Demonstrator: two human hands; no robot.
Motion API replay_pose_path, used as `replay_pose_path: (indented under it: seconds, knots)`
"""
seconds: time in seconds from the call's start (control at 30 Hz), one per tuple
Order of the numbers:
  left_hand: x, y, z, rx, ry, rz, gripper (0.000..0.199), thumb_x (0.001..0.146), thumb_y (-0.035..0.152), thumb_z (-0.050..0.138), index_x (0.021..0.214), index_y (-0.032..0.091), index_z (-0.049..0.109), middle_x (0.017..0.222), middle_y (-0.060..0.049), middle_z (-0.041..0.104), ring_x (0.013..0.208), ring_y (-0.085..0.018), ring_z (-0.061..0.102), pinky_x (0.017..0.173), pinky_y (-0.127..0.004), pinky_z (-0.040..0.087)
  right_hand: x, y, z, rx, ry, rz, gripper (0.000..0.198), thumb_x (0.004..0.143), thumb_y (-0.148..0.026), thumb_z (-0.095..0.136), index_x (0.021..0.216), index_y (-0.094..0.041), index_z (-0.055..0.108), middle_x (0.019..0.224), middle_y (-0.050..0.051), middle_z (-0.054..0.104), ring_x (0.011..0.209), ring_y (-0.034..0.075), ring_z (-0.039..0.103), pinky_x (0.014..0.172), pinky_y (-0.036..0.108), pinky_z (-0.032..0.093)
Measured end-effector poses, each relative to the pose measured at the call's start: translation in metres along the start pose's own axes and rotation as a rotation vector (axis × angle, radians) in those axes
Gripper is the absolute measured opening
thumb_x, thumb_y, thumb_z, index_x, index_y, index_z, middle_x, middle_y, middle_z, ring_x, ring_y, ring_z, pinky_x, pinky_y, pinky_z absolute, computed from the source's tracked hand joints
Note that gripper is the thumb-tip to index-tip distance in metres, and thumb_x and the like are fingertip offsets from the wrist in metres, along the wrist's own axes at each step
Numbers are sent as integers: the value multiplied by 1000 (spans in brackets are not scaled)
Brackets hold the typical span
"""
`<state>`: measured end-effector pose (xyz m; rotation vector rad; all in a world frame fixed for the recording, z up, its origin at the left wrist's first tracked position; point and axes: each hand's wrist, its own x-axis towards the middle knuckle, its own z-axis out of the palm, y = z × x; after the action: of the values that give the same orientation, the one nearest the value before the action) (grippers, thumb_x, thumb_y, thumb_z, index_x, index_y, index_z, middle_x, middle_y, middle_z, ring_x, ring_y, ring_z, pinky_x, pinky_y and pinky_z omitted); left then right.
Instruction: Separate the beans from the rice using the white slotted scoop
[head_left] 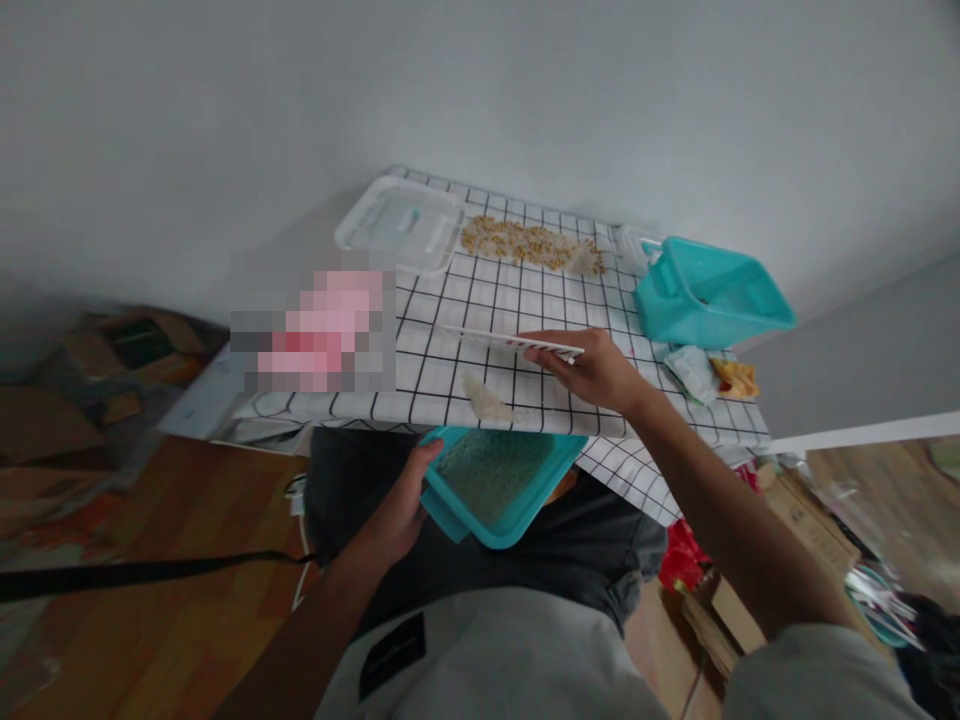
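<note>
My left hand (405, 500) grips the side of a teal plastic container (517, 530), which sits just below the table's front edge, against my lap. Fine pale grain that looks like rice (495, 470) covers the container's bottom. Above the tabletop, my right hand (596, 368) is closed on the right end of a thin, flat white piece with slots (517, 341), seen nearly edge-on; its exact kind I cannot make out. A small heap of the same pale grain (486, 398) lies on the checked cloth (427, 345) by the front edge, between the white piece and the container.
Mixed yellow kernels and pale grain (532, 245) lie in a strip at the back. A clear lid (405, 220) is back left, and a second teal container (712, 290) stands right. Crumpled wrappers (694, 372) lie before it. A blurred pink item (330, 320) is left.
</note>
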<state>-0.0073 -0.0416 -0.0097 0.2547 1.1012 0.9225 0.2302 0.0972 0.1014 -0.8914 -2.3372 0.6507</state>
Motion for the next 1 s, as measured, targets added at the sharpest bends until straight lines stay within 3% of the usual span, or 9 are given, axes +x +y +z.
replay_pose_path:
  seconds: [0.13, 0.33, 0.63, 1.0]
  knots:
    - [0, 0, -3, 2, 26, 11, 41, 84, 51, 64, 109, 20, 73, 105, -4, 81, 110, -31, 70, 88, -38, 55, -12, -8, 1, 59, -37, -40, 31, 97, -24, 54, 125, -28, 67, 122, -1, 72, 113, 16, 68, 97, 29, 55]
    - [1, 1, -2, 8, 62, 13, 40, 83, 52, 64, 106, 21, 74, 98, -3, 82, 107, -30, 71, 83, -36, 57, -28, -23, 0, 110, -61, 38, 30, 96, -26, 57, 123, -26, 69, 116, 0, 75, 100, 16, 73, 86, 26, 59]
    - [2, -1, -1, 18, 82, 62, 40, 81, 52, 65, 107, 23, 73, 98, -3, 81, 102, -29, 72, 76, -34, 58, -46, -45, 10, 136, -2, 96, 30, 97, -22, 55, 124, -26, 68, 119, -1, 74, 109, 15, 70, 93, 26, 56]
    - [1, 2, -1, 36, 68, 57, 38, 82, 52, 63, 103, 22, 73, 94, -3, 80, 98, -27, 73, 74, -30, 57, -57, -53, 10, 115, 0, 123, 31, 96, -20, 55, 124, -26, 68, 115, -1, 75, 103, 16, 72, 89, 26, 57]
